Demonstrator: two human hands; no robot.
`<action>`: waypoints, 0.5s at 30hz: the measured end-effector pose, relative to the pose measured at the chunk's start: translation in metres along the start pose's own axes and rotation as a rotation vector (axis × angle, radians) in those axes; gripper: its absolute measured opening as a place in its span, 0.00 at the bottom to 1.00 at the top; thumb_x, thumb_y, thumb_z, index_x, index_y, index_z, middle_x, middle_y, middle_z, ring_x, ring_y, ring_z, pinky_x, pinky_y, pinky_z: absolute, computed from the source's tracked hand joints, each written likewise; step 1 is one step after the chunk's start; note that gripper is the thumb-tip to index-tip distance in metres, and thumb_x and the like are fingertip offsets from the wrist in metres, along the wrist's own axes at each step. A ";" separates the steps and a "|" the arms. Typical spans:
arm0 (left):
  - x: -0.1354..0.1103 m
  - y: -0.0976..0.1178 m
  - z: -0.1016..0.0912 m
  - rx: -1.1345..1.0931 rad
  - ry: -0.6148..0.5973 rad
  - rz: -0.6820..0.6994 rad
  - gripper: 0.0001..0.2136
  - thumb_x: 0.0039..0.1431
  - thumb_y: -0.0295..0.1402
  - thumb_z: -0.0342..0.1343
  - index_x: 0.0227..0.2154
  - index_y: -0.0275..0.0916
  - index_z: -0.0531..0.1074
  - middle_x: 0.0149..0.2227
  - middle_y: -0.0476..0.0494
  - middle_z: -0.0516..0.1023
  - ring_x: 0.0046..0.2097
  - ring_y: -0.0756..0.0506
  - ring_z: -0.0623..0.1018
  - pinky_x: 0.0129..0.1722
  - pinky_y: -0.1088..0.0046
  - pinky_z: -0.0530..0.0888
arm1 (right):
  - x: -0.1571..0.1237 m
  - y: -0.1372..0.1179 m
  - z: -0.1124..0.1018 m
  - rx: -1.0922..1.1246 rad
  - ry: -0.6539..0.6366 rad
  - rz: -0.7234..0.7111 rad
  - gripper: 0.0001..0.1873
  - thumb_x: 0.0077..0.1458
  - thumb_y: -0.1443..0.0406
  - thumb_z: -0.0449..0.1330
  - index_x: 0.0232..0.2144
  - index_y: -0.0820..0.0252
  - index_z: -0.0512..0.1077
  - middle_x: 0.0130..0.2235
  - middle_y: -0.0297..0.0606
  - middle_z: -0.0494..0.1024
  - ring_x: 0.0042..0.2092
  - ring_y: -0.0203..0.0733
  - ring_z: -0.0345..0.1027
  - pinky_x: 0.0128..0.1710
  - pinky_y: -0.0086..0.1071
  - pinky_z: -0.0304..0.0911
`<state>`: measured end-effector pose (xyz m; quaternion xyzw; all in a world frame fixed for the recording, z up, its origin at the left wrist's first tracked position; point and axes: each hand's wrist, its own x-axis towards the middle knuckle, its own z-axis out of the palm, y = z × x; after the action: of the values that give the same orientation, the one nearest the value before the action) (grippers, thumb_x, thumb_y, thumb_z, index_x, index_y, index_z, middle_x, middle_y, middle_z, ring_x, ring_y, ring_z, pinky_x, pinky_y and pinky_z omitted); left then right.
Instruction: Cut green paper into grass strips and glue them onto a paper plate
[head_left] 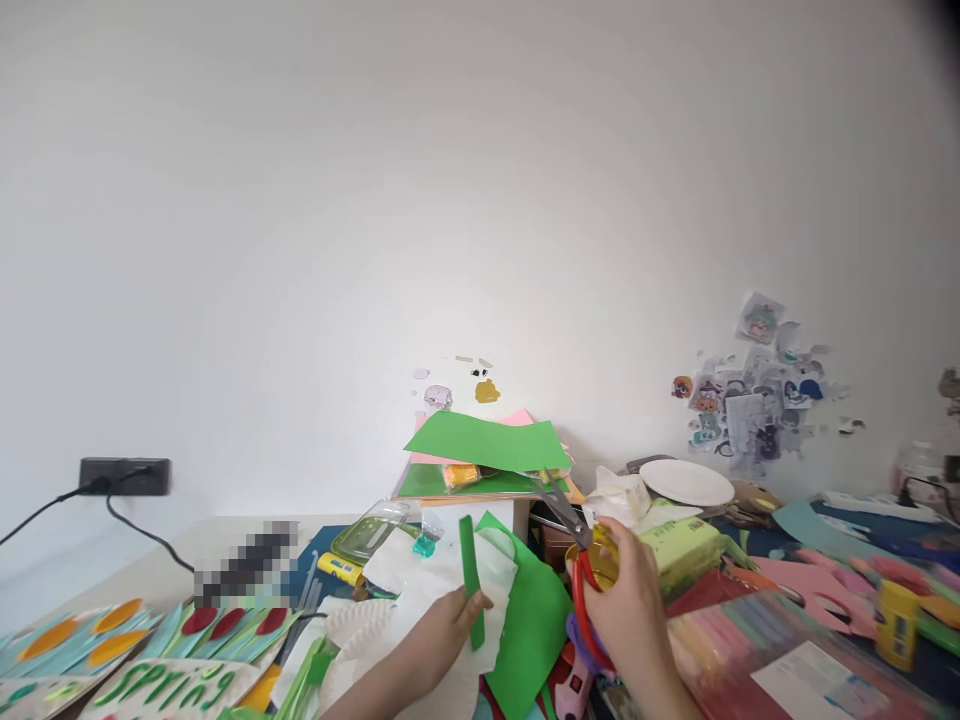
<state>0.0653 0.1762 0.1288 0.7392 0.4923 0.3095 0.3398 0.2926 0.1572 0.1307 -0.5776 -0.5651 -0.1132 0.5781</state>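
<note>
My left hand (pixel 444 640) pinches a narrow green paper strip (pixel 469 570), which stands nearly upright between thumb and fingers. In my right hand (pixel 626 590) is a pair of red-handled scissors (pixel 581 595), with the metal blades pointing up and to the left, apart from the strip. The blades look parted a little. Under and behind my left hand lies white paper (pixel 405 600). A larger green paper sheet (pixel 525 610) rests between my two hands.
More green paper (pixel 487 440) tops a pile by the wall. Glue sticks (pixel 896 625), a white plate (pixel 686 482) and a tissue pack (pixel 682 555) crowd the right. Tulip paper crafts (pixel 225 625) and a "spring" plate (pixel 169 690) fill the left. A power socket (pixel 124 477) has cables.
</note>
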 end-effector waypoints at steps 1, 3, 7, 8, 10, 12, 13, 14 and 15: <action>0.003 0.004 -0.003 -0.057 0.049 -0.006 0.27 0.55 0.54 0.39 0.38 0.38 0.73 0.45 0.39 0.76 0.49 0.39 0.72 0.50 0.63 0.66 | -0.005 -0.002 0.008 0.149 -0.048 0.096 0.22 0.47 0.62 0.57 0.47 0.57 0.61 0.40 0.43 0.70 0.43 0.53 0.64 0.39 0.41 0.63; 0.005 0.009 -0.008 -0.161 0.135 -0.001 0.28 0.54 0.56 0.38 0.35 0.37 0.74 0.44 0.38 0.76 0.48 0.39 0.72 0.49 0.64 0.67 | -0.017 -0.006 0.024 0.484 -0.221 0.266 0.25 0.45 0.59 0.60 0.47 0.54 0.62 0.41 0.41 0.72 0.42 0.50 0.68 0.37 0.36 0.66; -0.013 0.014 -0.010 -0.297 0.144 0.019 0.28 0.53 0.56 0.39 0.29 0.37 0.73 0.32 0.42 0.77 0.34 0.44 0.75 0.39 0.68 0.71 | -0.043 -0.017 0.051 0.919 -0.485 0.389 0.26 0.42 0.56 0.64 0.43 0.56 0.62 0.28 0.34 0.74 0.34 0.47 0.72 0.34 0.36 0.67; -0.019 0.013 -0.008 -0.327 0.123 0.019 0.28 0.53 0.56 0.39 0.28 0.37 0.73 0.27 0.44 0.76 0.30 0.45 0.75 0.36 0.69 0.71 | -0.050 -0.022 0.056 0.981 -0.535 0.380 0.26 0.43 0.57 0.64 0.44 0.56 0.62 0.28 0.34 0.74 0.34 0.46 0.72 0.35 0.36 0.66; -0.032 0.010 -0.001 -0.355 0.107 -0.008 0.28 0.53 0.56 0.38 0.23 0.37 0.71 0.18 0.48 0.71 0.23 0.47 0.71 0.29 0.72 0.70 | -0.064 -0.032 0.061 1.060 -0.608 0.357 0.25 0.43 0.58 0.65 0.43 0.56 0.62 0.28 0.34 0.74 0.32 0.43 0.71 0.33 0.34 0.66; -0.040 0.005 0.004 -0.321 0.107 -0.037 0.27 0.53 0.56 0.38 0.16 0.39 0.67 0.14 0.50 0.66 0.20 0.49 0.69 0.29 0.74 0.69 | -0.076 -0.042 0.063 1.086 -0.599 0.380 0.27 0.39 0.61 0.67 0.42 0.57 0.63 0.28 0.32 0.72 0.29 0.40 0.69 0.30 0.31 0.64; -0.043 0.002 0.006 -0.293 0.103 -0.047 0.27 0.53 0.56 0.39 0.14 0.40 0.65 0.12 0.51 0.65 0.21 0.49 0.69 0.30 0.74 0.69 | -0.081 -0.046 0.064 1.085 -0.572 0.406 0.28 0.37 0.61 0.68 0.42 0.57 0.64 0.28 0.31 0.71 0.29 0.39 0.68 0.29 0.30 0.63; -0.045 0.000 0.008 -0.269 0.095 -0.056 0.27 0.53 0.56 0.39 0.12 0.40 0.63 0.12 0.51 0.64 0.21 0.49 0.69 0.31 0.75 0.69 | -0.085 -0.049 0.064 1.081 -0.538 0.433 0.28 0.35 0.62 0.68 0.41 0.57 0.65 0.27 0.30 0.70 0.28 0.38 0.68 0.29 0.29 0.63; -0.046 -0.002 0.008 -0.257 0.083 -0.062 0.27 0.53 0.56 0.39 0.12 0.41 0.63 0.11 0.51 0.63 0.21 0.49 0.69 0.31 0.75 0.69 | -0.088 -0.050 0.064 1.077 -0.520 0.453 0.29 0.34 0.62 0.69 0.41 0.57 0.65 0.26 0.29 0.69 0.29 0.38 0.67 0.29 0.29 0.62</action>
<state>0.0560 0.1319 0.1165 0.6606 0.4847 0.3897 0.4206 0.1901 0.1470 0.0695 -0.3200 -0.5286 0.4556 0.6408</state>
